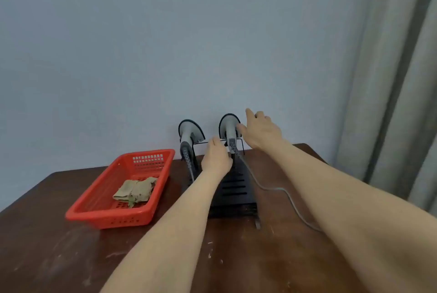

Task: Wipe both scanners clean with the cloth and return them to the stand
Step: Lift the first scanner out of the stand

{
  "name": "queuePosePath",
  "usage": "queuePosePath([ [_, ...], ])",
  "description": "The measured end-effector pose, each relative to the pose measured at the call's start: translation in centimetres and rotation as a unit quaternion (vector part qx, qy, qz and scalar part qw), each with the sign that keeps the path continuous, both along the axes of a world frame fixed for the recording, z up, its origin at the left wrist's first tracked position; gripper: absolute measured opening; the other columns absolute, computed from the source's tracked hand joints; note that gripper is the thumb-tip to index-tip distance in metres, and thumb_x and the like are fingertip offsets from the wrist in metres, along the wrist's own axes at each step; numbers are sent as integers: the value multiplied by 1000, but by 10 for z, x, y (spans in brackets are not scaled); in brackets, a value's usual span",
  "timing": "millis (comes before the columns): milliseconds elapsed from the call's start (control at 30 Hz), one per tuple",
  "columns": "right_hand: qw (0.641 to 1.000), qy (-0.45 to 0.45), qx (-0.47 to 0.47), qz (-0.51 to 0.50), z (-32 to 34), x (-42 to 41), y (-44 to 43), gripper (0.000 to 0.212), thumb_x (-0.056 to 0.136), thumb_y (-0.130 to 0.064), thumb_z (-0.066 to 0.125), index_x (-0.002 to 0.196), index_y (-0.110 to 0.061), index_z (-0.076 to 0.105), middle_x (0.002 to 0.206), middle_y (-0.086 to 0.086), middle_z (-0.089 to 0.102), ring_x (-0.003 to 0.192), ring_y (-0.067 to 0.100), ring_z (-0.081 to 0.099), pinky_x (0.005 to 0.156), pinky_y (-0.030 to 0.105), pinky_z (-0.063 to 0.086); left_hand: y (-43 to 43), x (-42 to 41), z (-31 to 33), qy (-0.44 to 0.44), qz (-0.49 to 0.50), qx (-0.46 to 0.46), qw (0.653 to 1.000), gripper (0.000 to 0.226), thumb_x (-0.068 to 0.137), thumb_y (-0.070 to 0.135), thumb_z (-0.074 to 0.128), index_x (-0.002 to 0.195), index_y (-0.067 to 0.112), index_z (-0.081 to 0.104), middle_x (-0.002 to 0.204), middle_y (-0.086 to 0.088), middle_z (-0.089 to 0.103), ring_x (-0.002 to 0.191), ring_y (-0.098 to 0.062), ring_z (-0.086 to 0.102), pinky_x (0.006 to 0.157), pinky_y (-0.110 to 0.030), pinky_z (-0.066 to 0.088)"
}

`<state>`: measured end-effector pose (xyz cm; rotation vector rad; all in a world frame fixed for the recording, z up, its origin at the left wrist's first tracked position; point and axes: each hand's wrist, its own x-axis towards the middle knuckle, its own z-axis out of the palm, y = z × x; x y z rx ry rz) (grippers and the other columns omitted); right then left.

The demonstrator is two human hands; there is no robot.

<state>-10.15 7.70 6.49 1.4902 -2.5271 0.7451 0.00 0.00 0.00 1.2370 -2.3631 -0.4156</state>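
Two scanners hang head-up in a black stand (pixel 233 188) at the far edge of a dark brown table (pixel 47 257), close to the wall: the left scanner (pixel 189 133) and the right scanner (pixel 229 127), each with a grey cable (pixel 279 190) trailing down toward the table. The person's left hand (pixel 216 158) rests on the stand's wire rail between the two scanners, its fingers curled under so their grip cannot be told. The right hand (pixel 260 130) is just beside the right scanner's head, fingers (pixel 249 113) loosely spread, thumb touching its side. A folded olive cloth (pixel 134 191) lies in a red basket (pixel 94 214) left of the stand.
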Motion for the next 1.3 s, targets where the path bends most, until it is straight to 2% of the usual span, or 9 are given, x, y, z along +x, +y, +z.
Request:
queuePosePath([
  [100,1000,-18,25,-6,-2,-2,-10,58,97,-48,26,146,-18,21,140,15,41,124,35,43,92,45,38,-8,-7,-6,23,8,31,999,73,85,26,69,138,2,27,140,-12,40,123,-30,46,82,-38,44],
  [200,998,-50,45,6,-8,0,-19,64,92,-59,28,140,-18,30,129,14,54,114,35,52,81,41,39,-23,-19,-15,38,8,62,997,80,82,30,72,142,2,26,140,-12,43,123,-31,48,83,-40,46],
  [300,996,-77,47,11,-13,2,-26,72,85,-67,36,136,-17,37,126,12,57,111,33,55,78,39,38,-31,-28,-21,38,-6,59,997,64,80,33,71,131,6,43,120,-10,59,104,-29,59,76,-39,53],
  [467,993,-119,18,17,-18,5,-35,60,78,-55,52,124,-16,48,117,7,60,101,28,57,74,35,41,-36,-30,-27,65,4,69,995,33,85,29,63,108,7,55,98,-10,63,88,-30,60,64,-34,46],
  [633,990,-141,12,28,-19,9,-42,50,75,-39,54,118,-14,49,106,9,61,93,29,57,74,35,46,-42,-33,-33,67,-6,74,995,33,82,27,65,104,4,55,93,-12,65,85,-29,61,62,-35,49],
  [733,987,-157,12,30,-19,11,-44,50,74,-38,54,118,-14,49,103,8,60,92,29,57,71,34,44,-42,-33,-36,77,-8,67,995,27,84,23,61,102,4,56,91,-13,65,82,-30,62,62,-36,51],
  [933,975,-217,0,38,-22,12,-48,52,71,-33,57,117,-11,46,102,8,59,89,25,56,64,31,45,-42,-33,-36,67,-22,54,996,27,90,26,57,105,3,56,94,-11,64,84,-29,61,58,-30,40],
  [1133,974,-221,-29,32,-26,9,-50,38,72,-32,57,102,-12,46,92,5,57,87,26,55,65,32,39,-40,-35,-36,67,-26,58,996,23,91,20,54,105,1,55,96,-14,64,86,-31,61,59,-31,41],
  [1300,974,-215,-57,32,-23,5,-45,48,77,-31,57,120,-11,48,101,5,57,93,24,52,77,34,44,-34,-36,-33,68,-21,61,996,26,92,21,57,106,0,52,101,-15,63,91,-34,61,63,-33,41],
])
